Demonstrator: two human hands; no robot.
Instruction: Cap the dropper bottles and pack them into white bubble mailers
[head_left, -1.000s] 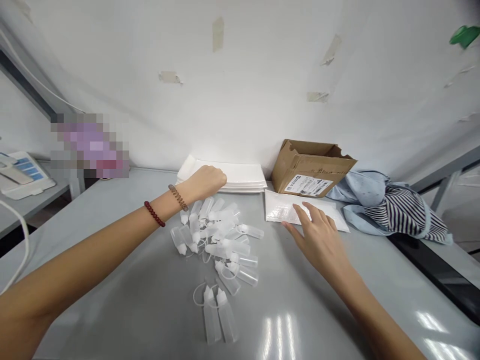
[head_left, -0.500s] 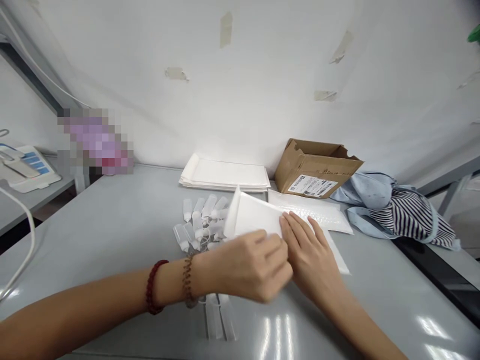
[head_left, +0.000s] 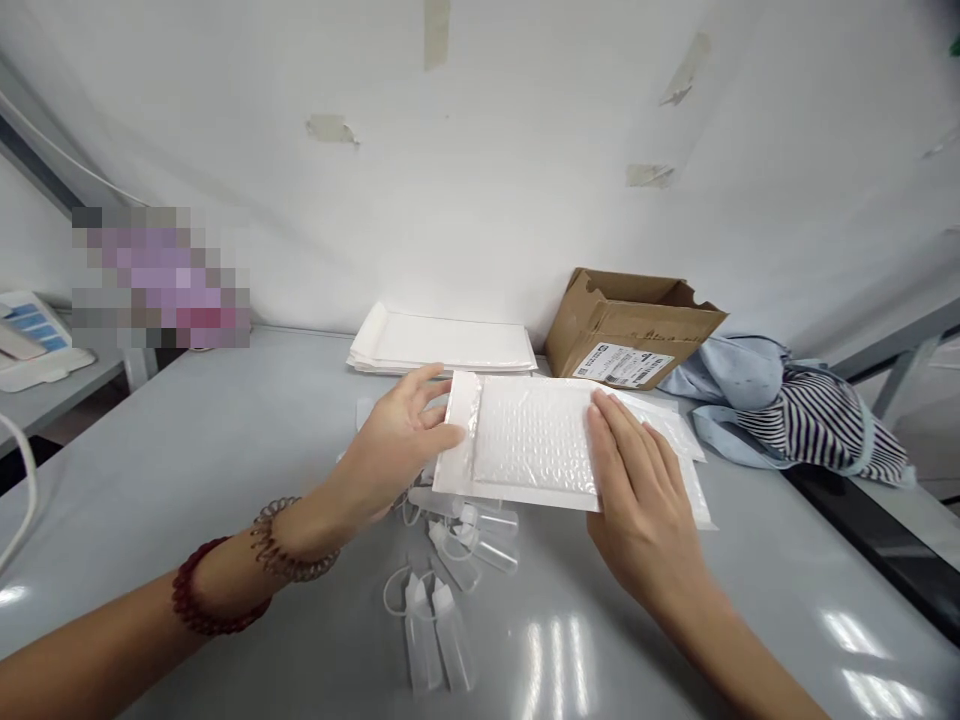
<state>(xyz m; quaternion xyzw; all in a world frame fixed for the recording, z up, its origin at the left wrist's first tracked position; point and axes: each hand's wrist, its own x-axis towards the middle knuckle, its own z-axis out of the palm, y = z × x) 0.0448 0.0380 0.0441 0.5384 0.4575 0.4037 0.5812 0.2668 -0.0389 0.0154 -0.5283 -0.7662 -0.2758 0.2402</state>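
Over the tabletop (head_left: 300, 650), a white bubble mailer (head_left: 532, 440) partly hides translucent dropper bottles (head_left: 487, 547), its right end clasped by the right hand (head_left: 646, 490), fingers together, while the left hand (head_left: 396, 435), fingers parted, meets its flap, grip unclear.

White bubble mailer (head_left: 532, 440)'s stretched out sideways, bumpy face showing, smooth strip at its left end, hiding some plastic bottles (head_left: 452, 640).

Packing workroom, by its look
Grey desk (head_left: 225, 470) with padded mailers (head_left: 532, 440), bottles (head_left: 454, 640) and a labelled box (head_left: 645, 325), against a wall (head_left: 510, 200) with tape scraps (head_left: 649, 177).
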